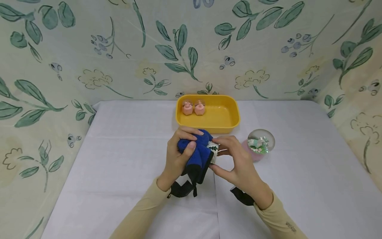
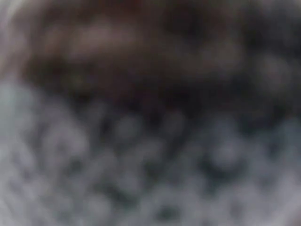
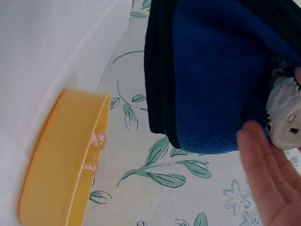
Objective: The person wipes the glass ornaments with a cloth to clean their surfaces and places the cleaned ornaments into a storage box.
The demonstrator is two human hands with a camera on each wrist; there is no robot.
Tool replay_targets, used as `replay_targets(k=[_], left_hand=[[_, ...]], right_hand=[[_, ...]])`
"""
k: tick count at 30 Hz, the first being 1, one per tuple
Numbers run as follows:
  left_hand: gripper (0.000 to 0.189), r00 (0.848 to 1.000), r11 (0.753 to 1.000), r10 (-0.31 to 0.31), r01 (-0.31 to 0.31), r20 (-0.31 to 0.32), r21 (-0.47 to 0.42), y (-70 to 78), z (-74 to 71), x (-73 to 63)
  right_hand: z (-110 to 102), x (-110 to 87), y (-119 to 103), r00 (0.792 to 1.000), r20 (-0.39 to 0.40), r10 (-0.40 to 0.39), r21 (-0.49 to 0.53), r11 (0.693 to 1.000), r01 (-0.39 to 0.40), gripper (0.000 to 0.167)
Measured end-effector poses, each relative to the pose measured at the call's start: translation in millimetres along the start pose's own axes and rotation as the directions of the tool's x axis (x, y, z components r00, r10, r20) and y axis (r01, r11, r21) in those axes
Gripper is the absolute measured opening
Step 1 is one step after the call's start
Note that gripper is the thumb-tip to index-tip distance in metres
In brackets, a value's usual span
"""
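A blue cloth pouch [image 1: 195, 156] with black edging is gripped by my left hand [image 1: 180, 154], fingers over its top and thumb on the near side. At the pouch's right-hand opening, my right hand [image 1: 238, 162] pinches a white object with dark marks [image 1: 213, 152] that sits partly inside the cloth. From the right wrist, that white object shows a round pale base [image 3: 288, 128] with a small dark slot, beside the blue fabric [image 3: 211, 84]. What the object is cannot be told. The left wrist view is a dark blur.
Behind the hands stands a yellow tray [image 1: 207, 129] with two small pink figures [image 1: 187, 109] at its left end. A snow globe [image 1: 259, 144] on a pink base is right of my right hand. Black bands [image 1: 182, 190] hang by both wrists. A white cloth covers the table.
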State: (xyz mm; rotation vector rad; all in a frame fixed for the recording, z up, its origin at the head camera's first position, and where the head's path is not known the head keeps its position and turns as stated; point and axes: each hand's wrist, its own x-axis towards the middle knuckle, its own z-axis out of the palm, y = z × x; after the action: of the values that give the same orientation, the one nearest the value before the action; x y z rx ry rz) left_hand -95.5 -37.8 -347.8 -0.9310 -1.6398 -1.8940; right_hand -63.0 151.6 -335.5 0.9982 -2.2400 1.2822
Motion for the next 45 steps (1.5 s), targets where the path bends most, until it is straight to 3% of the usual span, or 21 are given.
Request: replay_targets(k=[4,6,9,11,13,15,17,18,19,21,23,25,28,31,36,40,43,45], left_hand=[[0.031,1.000,1.000,-0.003,0.003,0.017,-0.011,0.6,0.1,0.3],[0.031,1.000,1.000,-0.001,0.002,0.028,-0.020,0.9,0.5,0.3],[0.029,0.999,0.999,0.016,-0.014,0.044,-0.040,1.3,0.7,0.5],[0.029,0.998,0.998,0.033,-0.030,0.060,-0.049,1.0,1.1,0.6],[0.028,0.996,0.997,0.054,-0.051,0.073,-0.052,0.7,1.7,0.6],[0.028,0.994,0.997,0.071,-0.067,0.085,-0.046,0.3,2.2,0.5],[0.028,0.993,0.996,0.078,-0.075,0.087,-0.040,-0.1,2.8,0.2],[0.028,0.994,0.997,0.074,-0.072,0.082,-0.037,-0.3,3.0,0.0],[0.028,0.995,0.997,0.065,-0.062,0.075,-0.037,-0.5,3.0,-0.4],[0.030,0.997,0.999,0.045,-0.044,0.057,-0.029,-0.7,2.9,-0.8],[0.031,0.999,0.999,0.026,-0.025,0.040,-0.022,-0.8,2.7,-1.2],[0.031,0.999,1.000,0.016,-0.016,0.029,-0.015,-1.0,2.4,-1.1],[0.031,0.999,1.000,0.019,-0.019,0.031,-0.014,-1.4,2.6,-1.0],[0.031,0.998,0.999,0.031,-0.030,0.049,-0.021,-1.1,3.4,-1.1],[0.029,0.993,0.997,0.078,-0.078,0.084,0.006,0.4,3.3,0.2],[0.027,0.986,0.991,0.125,-0.129,0.110,0.033,1.4,2.2,2.0],[0.025,0.981,0.988,0.149,-0.154,0.127,0.028,1.3,1.6,2.9],[0.025,0.978,0.986,0.163,-0.168,0.133,0.024,0.9,1.3,3.4]], right_hand=[[-0.4,-0.8,2.6,0.994,-0.056,-0.088,-0.080,0.993,0.084,0.056],[-0.1,-1.3,2.8,0.993,-0.080,-0.089,-0.067,0.994,0.084,0.056],[0.8,-2.5,1.6,0.996,-0.086,0.003,0.031,1.000,0.000,0.058],[1.0,-3.1,0.3,0.992,-0.075,0.099,0.143,0.986,-0.088,0.052],[0.8,-3.6,-0.6,0.979,-0.033,0.203,0.286,0.940,-0.186,0.038],[0.1,-3.8,-1.2,0.957,0.025,0.290,0.409,0.870,-0.275,0.023],[-1.0,-3.7,-1.8,0.935,0.077,0.346,0.466,0.816,-0.341,0.016],[-1.4,-3.7,-2.0,0.929,0.094,0.358,0.471,0.806,-0.358,0.016],[-1.8,-3.5,-2.5,0.929,0.099,0.356,0.447,0.818,-0.361,0.017],[-1.9,-3.0,-3.4,0.943,0.081,0.323,0.354,0.875,-0.330,0.026],[-1.7,-2.2,-4.0,0.968,0.043,0.247,0.224,0.942,-0.250,0.040],[-1.5,-1.3,-4.5,0.989,0.018,0.150,0.074,0.986,-0.151,0.051],[-0.6,0.1,-4.3,1.000,0.005,0.019,-0.086,0.996,-0.018,0.053],[0.5,0.7,-3.9,0.999,-0.025,-0.043,-0.152,0.988,0.039,0.044],[3.0,0.8,-2.7,0.993,-0.113,-0.035,-0.088,0.996,0.025,0.041],[4.5,-0.2,-3.5,0.988,-0.133,0.074,0.078,0.995,-0.064,0.039],[4.7,-1.1,-5.3,0.976,-0.108,0.188,0.229,0.960,-0.160,0.041],[4.1,-1.6,-6.4,0.962,-0.070,0.266,0.334,0.915,-0.228,0.039]])
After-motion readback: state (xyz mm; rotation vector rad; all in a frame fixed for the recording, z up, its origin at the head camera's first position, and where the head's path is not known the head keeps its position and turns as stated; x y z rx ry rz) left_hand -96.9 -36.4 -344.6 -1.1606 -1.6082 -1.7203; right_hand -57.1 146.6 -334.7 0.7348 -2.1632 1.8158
